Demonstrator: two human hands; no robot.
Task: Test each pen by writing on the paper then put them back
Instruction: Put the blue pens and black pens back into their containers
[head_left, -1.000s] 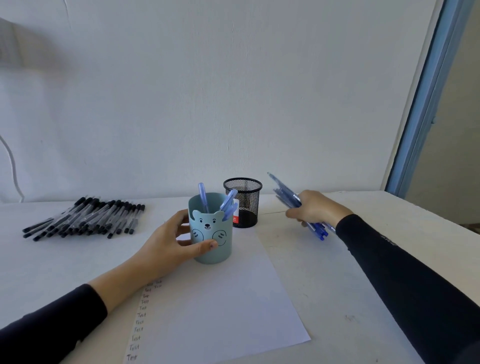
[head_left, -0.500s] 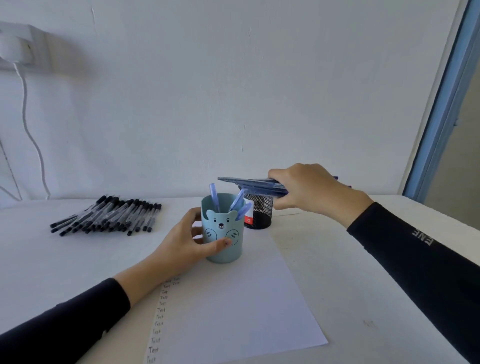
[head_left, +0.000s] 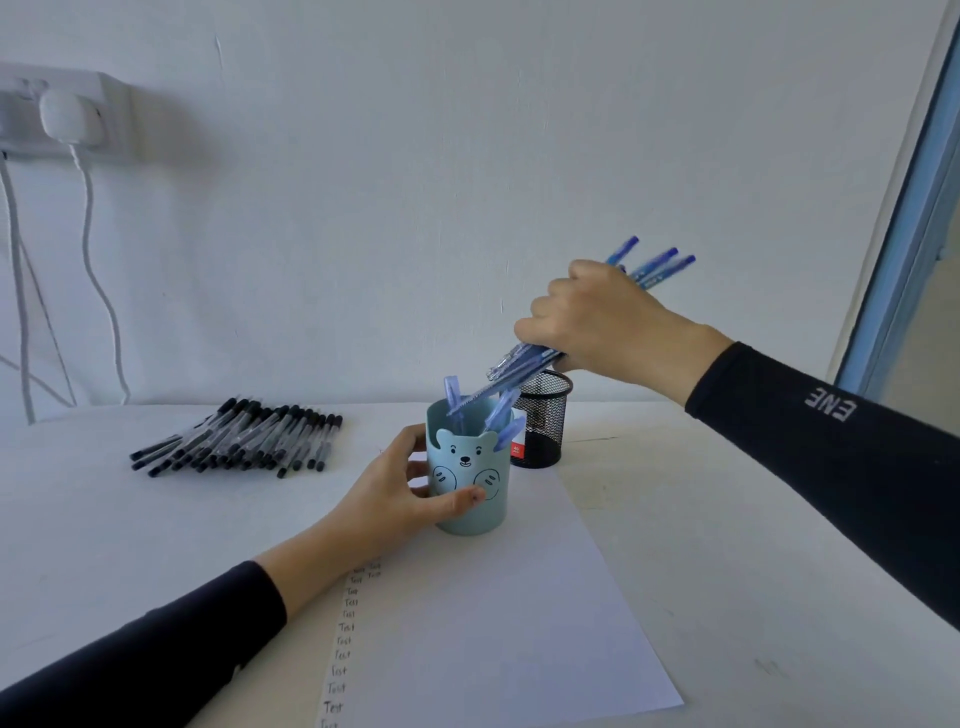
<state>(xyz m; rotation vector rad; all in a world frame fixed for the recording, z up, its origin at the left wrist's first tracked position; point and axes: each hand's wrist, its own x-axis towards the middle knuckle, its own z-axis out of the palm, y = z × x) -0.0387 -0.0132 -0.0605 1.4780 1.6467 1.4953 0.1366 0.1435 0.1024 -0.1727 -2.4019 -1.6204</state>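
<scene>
Now the right hand (head_left: 608, 322) hangs above the table (head_left: 727, 519), fingers curled tight around a bundle of blue pens (head_left: 522, 364). The bundle slants down to the left. Its lower ends reach the rim of the bear cup (head_left: 470, 483), apparently just inside the mouth, though blur makes that hard to settle. Its upper ends poke out past the knuckles toward the wall.

A few loose blue pens (head_left: 506, 415) already lean inside the cup. The left hand (head_left: 400, 493) grips the cup's left side, thumb across the front below the bear's face and fingers round the back.

The cup stands upright on the far corner of the paper (head_left: 493, 623), whose left margin carries a column of handwritten "Test" words. A black mesh holder (head_left: 545, 421) sits just behind and to the right of the cup. A pile of black pens (head_left: 244, 436) lies well apart on the left. A white charger (head_left: 65, 117) is plugged into the wall, its cable hanging down.
</scene>
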